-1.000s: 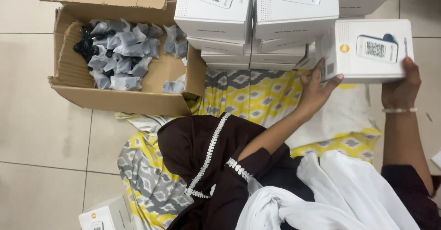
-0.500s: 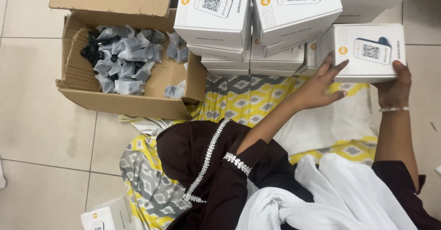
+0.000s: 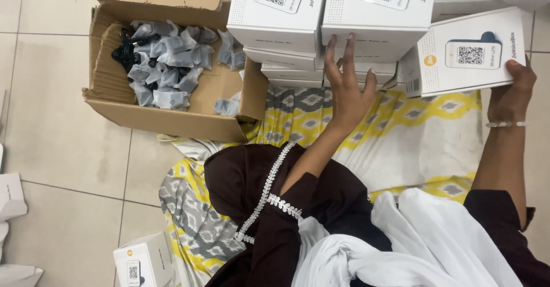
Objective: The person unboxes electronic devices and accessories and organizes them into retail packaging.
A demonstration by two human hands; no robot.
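the right hand (image 3: pixel 511 95) grips the lower right corner of a white box (image 3: pixel 467 52), fingers wrapped around its edge, holding it tilted just beside the stack of white boxes (image 3: pixel 329 20). the held box shows a dark blue picture and a small orange dot on its top face. the left hand (image 3: pixel 346 86) is open, fingers spread apart and empty, its fingertips (image 3: pixel 330 43) touching the front of the stack's upper right box.

the stack is several boxes high and two across, standing at the top edge of a yellow, grey and white patterned cloth (image 3: pixel 412 132) spread over the tiled floor (image 3: pixel 51 149). to the left of the stack, touching it, sits an open cardboard box (image 3: pixel 172 118) with small clear plastic packets (image 3: pixel 166 72) piled inside, some holding black parts. another white box (image 3: pixel 143 258) lies on the floor near the bottom left. a dark sleeve with white trim (image 3: pixel 269 195) covers the left arm, and a thin bracelet (image 3: pixel 507 125) circles the right wrist.
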